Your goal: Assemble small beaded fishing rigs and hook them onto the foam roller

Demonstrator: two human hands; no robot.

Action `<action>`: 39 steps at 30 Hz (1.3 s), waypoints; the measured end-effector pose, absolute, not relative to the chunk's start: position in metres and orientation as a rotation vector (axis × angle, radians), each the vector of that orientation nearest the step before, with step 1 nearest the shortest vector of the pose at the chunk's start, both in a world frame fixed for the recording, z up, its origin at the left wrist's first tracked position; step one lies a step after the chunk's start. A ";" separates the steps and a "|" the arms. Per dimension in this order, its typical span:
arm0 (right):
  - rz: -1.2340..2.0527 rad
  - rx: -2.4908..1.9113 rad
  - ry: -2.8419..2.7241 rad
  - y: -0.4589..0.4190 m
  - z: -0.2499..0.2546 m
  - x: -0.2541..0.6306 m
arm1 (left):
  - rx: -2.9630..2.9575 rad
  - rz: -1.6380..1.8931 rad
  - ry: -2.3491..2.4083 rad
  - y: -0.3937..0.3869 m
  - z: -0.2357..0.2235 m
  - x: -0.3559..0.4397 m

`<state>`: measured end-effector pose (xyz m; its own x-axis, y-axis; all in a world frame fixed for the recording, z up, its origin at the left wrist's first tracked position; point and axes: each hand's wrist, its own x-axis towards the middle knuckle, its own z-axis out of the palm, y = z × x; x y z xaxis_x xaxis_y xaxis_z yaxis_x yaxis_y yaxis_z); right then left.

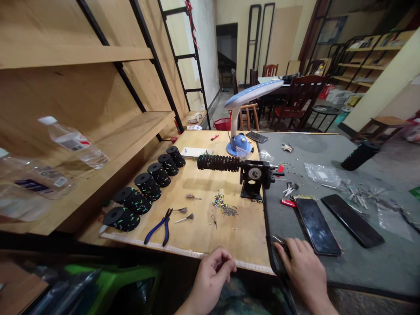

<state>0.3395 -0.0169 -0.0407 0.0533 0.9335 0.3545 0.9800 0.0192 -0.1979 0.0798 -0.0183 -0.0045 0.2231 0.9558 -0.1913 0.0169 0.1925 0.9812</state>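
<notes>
My left hand (211, 273) hangs at the near edge of the wooden table (229, 232), fingers curled in with nothing visible inside. My right hand (300, 262) rests on the grey mat (328, 148) beside a dark phone (316, 225), its fingers closed on a small metal object (278, 239) that I cannot make out. Ahead stands a small black hand-crank machine (254, 177) with a long black spool (218, 162) sticking out to its left. A heap of small coloured beads (223, 205) lies in front of it.
Several black spools (146, 192) with coloured flecks line the left side. Blue-handled pliers (160, 225), a blue desk lamp (241, 131), a second phone (352, 218), a red lighter (288, 202), plastic bags and water bottles (74, 142) on the shelf surround the work area.
</notes>
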 end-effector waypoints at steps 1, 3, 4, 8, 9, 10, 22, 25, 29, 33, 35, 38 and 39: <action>-0.180 -1.897 -1.911 -0.015 -0.037 0.340 | 1.183 0.927 1.130 -0.019 -0.003 0.079; -0.086 -1.725 -1.872 -0.013 -0.027 0.329 | 1.243 1.000 1.150 -0.021 -0.001 0.077; 0.026 -1.606 -1.852 -0.013 -0.021 0.317 | 1.274 1.045 1.164 -0.022 0.000 0.075; 0.771 -1.121 -1.839 -0.013 0.007 0.248 | 1.343 1.214 1.243 -0.022 0.002 0.065; 0.900 -1.047 -1.838 -0.012 0.012 0.231 | 1.330 1.251 1.261 -0.021 0.002 0.062; 1.015 -0.997 -1.824 -0.010 0.016 0.217 | 1.298 1.288 1.279 -0.020 0.001 0.059; 0.785 -1.125 -2.273 0.015 -0.024 0.165 | 0.413 1.480 1.294 -0.020 -0.034 0.024; 0.705 -1.170 -2.396 0.018 -0.029 0.154 | 0.500 1.533 1.433 -0.020 -0.038 0.000; 0.678 -1.190 -2.494 0.024 -0.032 0.143 | 0.692 1.584 1.641 -0.028 -0.041 -0.028; 0.687 -1.207 -2.529 0.030 -0.034 0.135 | 0.969 1.527 1.696 -0.043 -0.044 -0.031; 0.677 -1.219 -2.545 0.032 -0.034 0.131 | 1.123 1.495 1.678 -0.049 -0.045 -0.028; 0.649 -1.227 -2.565 0.034 -0.034 0.127 | 1.348 1.446 1.655 -0.053 -0.047 -0.025; 0.643 -1.225 -2.572 0.034 -0.034 0.125 | 1.423 1.422 1.651 -0.053 -0.047 -0.026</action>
